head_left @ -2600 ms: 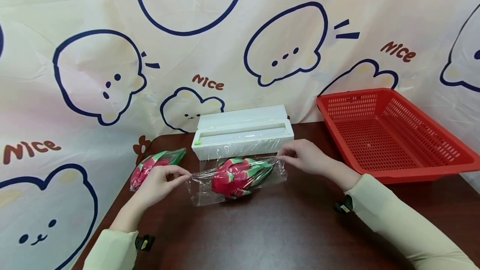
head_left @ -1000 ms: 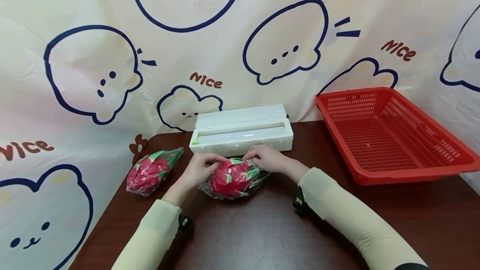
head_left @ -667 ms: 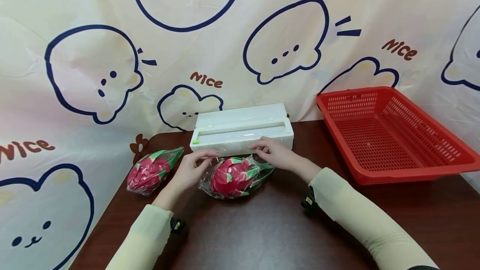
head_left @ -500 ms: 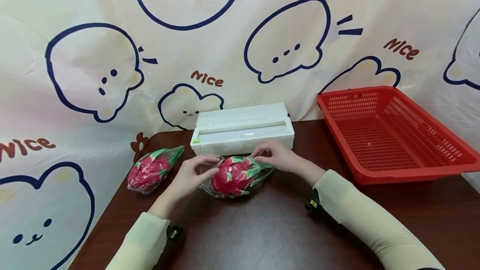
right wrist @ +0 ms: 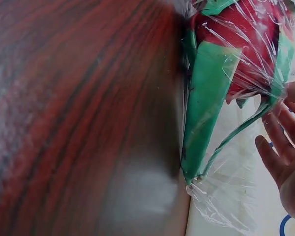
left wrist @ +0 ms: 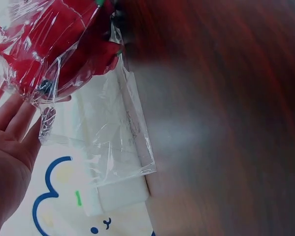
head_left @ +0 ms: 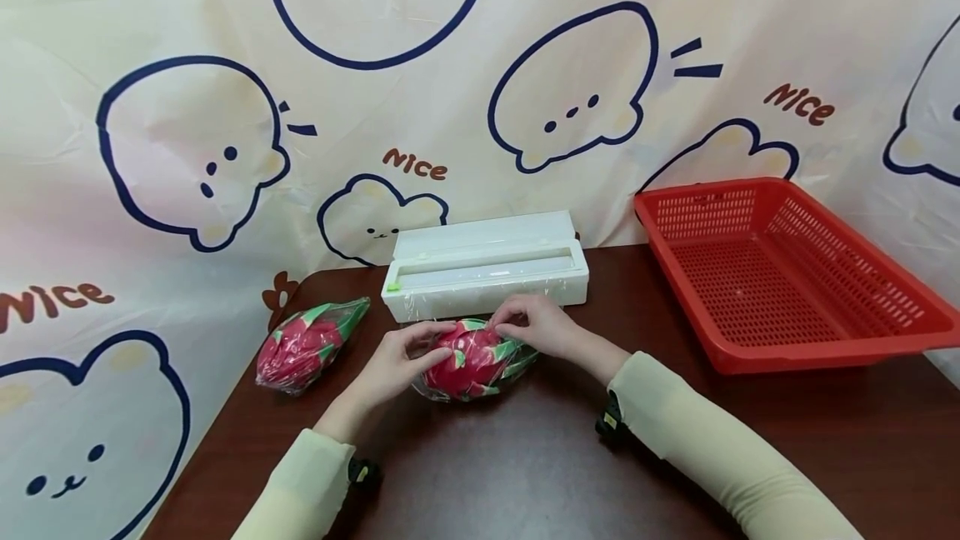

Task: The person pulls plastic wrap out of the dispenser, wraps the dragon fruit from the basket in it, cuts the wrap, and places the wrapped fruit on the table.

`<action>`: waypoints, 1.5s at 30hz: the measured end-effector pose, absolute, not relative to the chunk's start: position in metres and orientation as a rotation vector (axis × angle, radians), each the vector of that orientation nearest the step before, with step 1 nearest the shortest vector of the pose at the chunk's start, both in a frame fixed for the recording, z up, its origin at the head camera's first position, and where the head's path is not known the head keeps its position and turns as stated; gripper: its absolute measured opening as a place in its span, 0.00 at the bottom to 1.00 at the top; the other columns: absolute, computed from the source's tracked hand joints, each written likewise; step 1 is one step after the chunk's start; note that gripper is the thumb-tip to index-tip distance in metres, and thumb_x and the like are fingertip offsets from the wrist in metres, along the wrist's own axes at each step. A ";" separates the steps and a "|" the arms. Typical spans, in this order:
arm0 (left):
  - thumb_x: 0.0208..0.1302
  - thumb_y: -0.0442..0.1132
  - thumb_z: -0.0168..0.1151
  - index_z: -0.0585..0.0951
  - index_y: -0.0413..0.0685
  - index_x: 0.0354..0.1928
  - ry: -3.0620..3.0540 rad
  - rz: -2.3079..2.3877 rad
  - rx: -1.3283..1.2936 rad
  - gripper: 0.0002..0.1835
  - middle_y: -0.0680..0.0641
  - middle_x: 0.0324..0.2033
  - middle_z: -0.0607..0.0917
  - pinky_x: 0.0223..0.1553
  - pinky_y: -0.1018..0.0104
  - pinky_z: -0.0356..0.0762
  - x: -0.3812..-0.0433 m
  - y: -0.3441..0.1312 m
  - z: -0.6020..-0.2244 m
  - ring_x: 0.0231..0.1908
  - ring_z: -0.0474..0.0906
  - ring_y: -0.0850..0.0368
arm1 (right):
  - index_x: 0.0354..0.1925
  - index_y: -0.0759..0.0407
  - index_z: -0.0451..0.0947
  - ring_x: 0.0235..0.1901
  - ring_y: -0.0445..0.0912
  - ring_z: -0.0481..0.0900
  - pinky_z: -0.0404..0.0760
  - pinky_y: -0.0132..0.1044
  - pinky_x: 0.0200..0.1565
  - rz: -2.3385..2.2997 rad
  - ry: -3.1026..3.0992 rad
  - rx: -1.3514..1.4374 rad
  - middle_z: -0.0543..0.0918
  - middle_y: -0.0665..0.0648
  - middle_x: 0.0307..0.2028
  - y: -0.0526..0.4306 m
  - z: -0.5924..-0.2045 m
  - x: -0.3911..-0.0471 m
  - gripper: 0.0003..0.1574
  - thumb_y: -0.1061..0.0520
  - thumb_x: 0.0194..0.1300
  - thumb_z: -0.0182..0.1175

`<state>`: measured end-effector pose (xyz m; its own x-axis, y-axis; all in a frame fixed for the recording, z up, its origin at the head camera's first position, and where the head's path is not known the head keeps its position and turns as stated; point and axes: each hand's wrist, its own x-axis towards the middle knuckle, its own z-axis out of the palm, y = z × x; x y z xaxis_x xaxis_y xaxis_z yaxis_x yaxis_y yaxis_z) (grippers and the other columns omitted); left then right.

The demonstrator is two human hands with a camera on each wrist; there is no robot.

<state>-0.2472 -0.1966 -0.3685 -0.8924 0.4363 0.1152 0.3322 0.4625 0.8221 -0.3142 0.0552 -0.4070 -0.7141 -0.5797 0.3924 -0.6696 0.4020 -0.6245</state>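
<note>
A red dragon fruit (head_left: 471,372) with green scales lies on the table, wrapped in clear cling film (left wrist: 113,152). My left hand (head_left: 393,362) rests on its upper left side, fingers relaxed and thumb apart at the front. My right hand (head_left: 538,328) touches the film over the top right with bent, loose fingertips. In the left wrist view, loose film hangs off the fruit's end. The right wrist view shows a long green scale (right wrist: 206,108) and gathered film at the tip, with the thumb apart from the fingers.
Behind the fruit stands an open white cling film box (head_left: 487,297), film over its front. Another wrapped dragon fruit (head_left: 303,348) lies at the table's left edge. A red plastic basket (head_left: 832,354) stands at the right. A patterned cloth (head_left: 420,107) hangs behind.
Both hands earlier pinched the film ends and stretched them apart. They have since come inward onto the fruit, and the film lies folded closer around it. The basket has stayed put.
</note>
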 end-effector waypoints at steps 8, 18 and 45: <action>0.59 0.41 0.59 0.78 0.51 0.52 2.580 1.429 0.663 0.17 0.50 0.48 0.79 0.43 0.60 0.74 -0.253 -0.198 -0.367 0.46 0.75 0.53 | 0.37 0.44 0.80 0.43 0.35 0.74 0.72 0.35 0.46 1.263 -2.609 1.181 0.80 0.40 0.41 0.058 -0.406 -0.314 0.06 0.50 0.62 0.56; 0.57 0.45 0.61 0.80 0.51 0.49 2.503 1.504 0.697 0.17 0.50 0.45 0.80 0.44 0.61 0.74 -0.277 -0.208 -0.389 0.44 0.76 0.54 | 0.38 0.48 0.80 0.51 0.41 0.69 0.66 0.41 0.53 1.189 -2.485 1.212 0.77 0.51 0.49 0.055 -0.399 -0.303 0.07 0.54 0.62 0.57; 0.56 0.50 0.61 0.72 0.58 0.56 2.864 1.255 0.929 0.25 0.54 0.58 0.69 0.52 0.53 0.66 -0.243 -0.215 -0.394 0.58 0.63 0.59 | 0.55 0.48 0.73 0.55 0.38 0.67 0.69 0.39 0.52 1.113 -2.473 1.320 0.71 0.46 0.56 0.077 -0.409 -0.293 0.24 0.49 0.59 0.60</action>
<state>-0.2427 -0.2153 -0.3942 -0.8310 0.4521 0.3242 0.5448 0.5434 0.6387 -0.2931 0.0767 -0.4092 -0.6105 -0.6686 0.4246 -0.7612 0.3473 -0.5476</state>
